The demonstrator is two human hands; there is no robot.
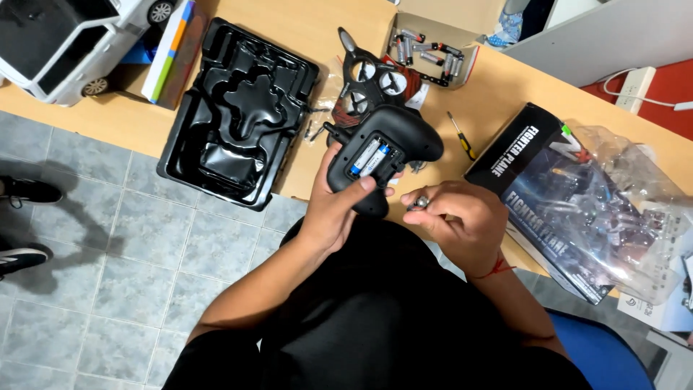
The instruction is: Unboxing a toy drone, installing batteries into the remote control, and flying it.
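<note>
My left hand [336,206] grips a black remote controller [382,148], held back side up over the table edge. Its battery bay is uncovered and shows two batteries with blue and silver wraps [369,157]. My right hand [462,220] is just right of the controller, fingers curled around a small silver battery [417,204] whose tip pokes out near the controller's lower edge. A red thread circles my right wrist.
A black moulded plastic tray [238,112] hangs over the wooden table's edge [303,189]. Behind lie a black drone frame [368,79], a cardboard box of loose batteries [429,47], a yellow-handled screwdriver [460,135], a dark toy box [548,195], and a white toy car [65,43].
</note>
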